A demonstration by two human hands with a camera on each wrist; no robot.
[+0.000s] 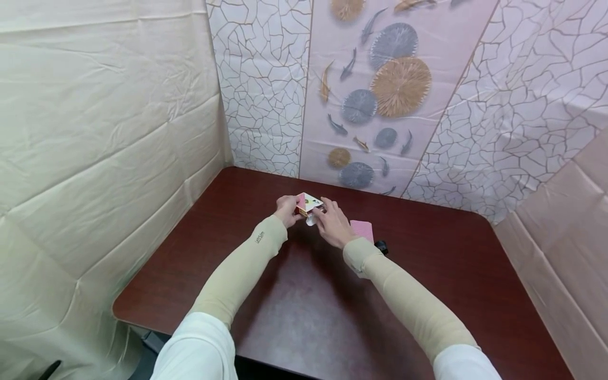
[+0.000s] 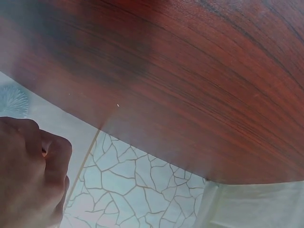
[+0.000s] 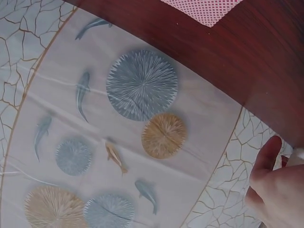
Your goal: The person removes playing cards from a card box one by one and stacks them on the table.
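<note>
A small playing-card box (image 1: 311, 202), white on its face with red stripes along one side, is held up above the far part of the table. My left hand (image 1: 287, 210) grips its left end. From the right, my right hand (image 1: 334, 224) pinches the box's near right edge, where a pale round flap (image 1: 311, 219) hangs below. In the left wrist view the left hand (image 2: 33, 171) has curled fingers, and the box is hidden. The right hand (image 3: 280, 185) shows at the lower right of its wrist view, with a white bit (image 3: 298, 156) beside the fingers.
A pink patterned card or stack of cards (image 1: 362, 230) lies on the dark red-brown table (image 1: 294, 301), right of the right hand. A small black object (image 1: 381, 246) sits by the right wrist. Patterned cloth (image 1: 266, 89) hangs behind the table, and plain cloth covers the sides.
</note>
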